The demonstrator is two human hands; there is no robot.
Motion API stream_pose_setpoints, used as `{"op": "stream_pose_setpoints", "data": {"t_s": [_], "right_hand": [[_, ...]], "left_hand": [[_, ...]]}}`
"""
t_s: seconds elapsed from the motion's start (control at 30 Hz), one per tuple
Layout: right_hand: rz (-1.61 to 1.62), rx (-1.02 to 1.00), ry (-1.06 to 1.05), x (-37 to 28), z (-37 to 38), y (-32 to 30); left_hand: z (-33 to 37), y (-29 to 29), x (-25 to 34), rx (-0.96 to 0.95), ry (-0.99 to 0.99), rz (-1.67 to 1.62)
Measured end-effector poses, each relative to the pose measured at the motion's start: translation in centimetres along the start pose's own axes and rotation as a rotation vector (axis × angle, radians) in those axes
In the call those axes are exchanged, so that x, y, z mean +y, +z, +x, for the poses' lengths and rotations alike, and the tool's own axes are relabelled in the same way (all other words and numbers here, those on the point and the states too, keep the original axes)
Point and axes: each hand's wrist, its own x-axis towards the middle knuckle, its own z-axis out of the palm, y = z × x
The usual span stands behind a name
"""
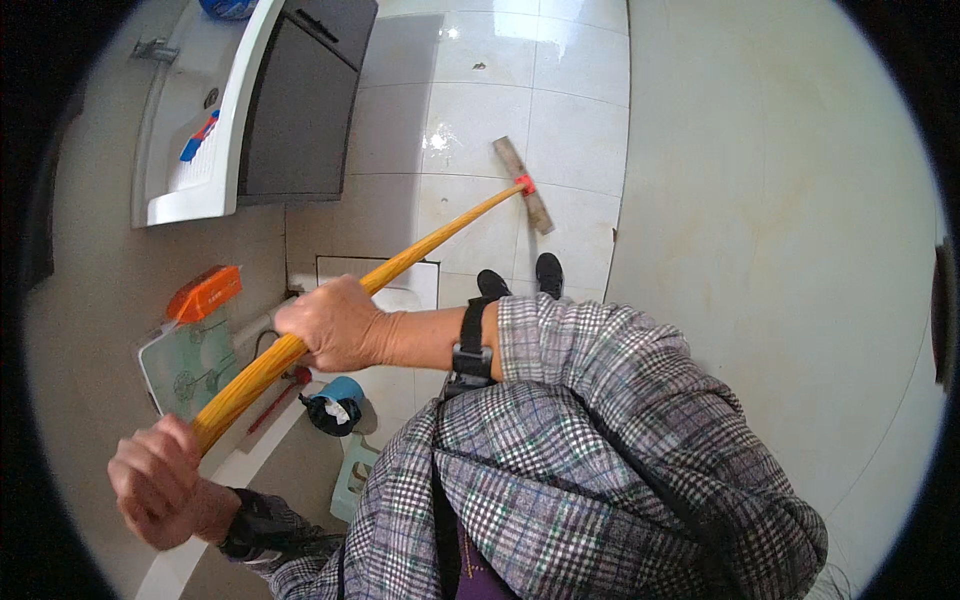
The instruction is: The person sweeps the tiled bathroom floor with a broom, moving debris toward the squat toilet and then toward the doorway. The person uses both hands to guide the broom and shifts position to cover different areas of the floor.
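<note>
A mop with a yellow wood-grain handle (422,246) slants across the view from lower left to upper right. Its narrow, stained grey-brown head (540,212) rests on the white floor tiles, joined to the handle by a red fitting. At the handle's top end, my left hand (158,478) is closed around it. My right hand (338,322) grips the same handle lower down, its fingers wrapped over it. Black straps circle both wrists. My black shoes stand just on the near side of the mop head.
To the left is a white sink (190,205) above a dark grey cabinet (297,115), holding a blue-and-red brush (200,137). An orange packet (204,293), a lined blue bin (343,390) and a pale green stool (352,480) are near my left side. A pale wall (760,200) rises on the right.
</note>
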Motion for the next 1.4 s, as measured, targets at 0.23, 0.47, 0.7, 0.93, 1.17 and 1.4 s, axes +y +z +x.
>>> {"op": "stream_pose_setpoints", "data": {"t_s": [0.23, 0.47, 0.7, 0.93, 1.17, 1.4], "right_hand": [[-0.064, -0.082, 0.040, 1.1, -0.2, -0.1], [-0.122, -0.255, 0.165, 4.2, -3.6, -1.6], [0.122, -0.108, -0.069, -0.8, -0.1, 2.8], [-0.034, -0.217, 0.004, 1.9, -1.1, 2.8], [-0.280, -0.351, 0.114, 8.3, -4.3, -1.2], [-0.008, -0.201, -0.008, 1.6, -4.1, 0.0]], "left_hand": [[-0.6, 0.2, -1.3, 0.014, 0.040, -0.016], [-2.9, 4.4, -6.1, 0.070, -0.032, -0.118], [-3.4, 1.6, 1.2, 0.129, -0.004, -0.124], [-6.2, 1.4, -2.5, 0.269, 0.052, -0.078], [-5.7, 6.4, -11.4, 0.242, -0.004, -0.047], [-5.6, 4.7, -2.3, 0.279, 0.050, 0.034]]}}
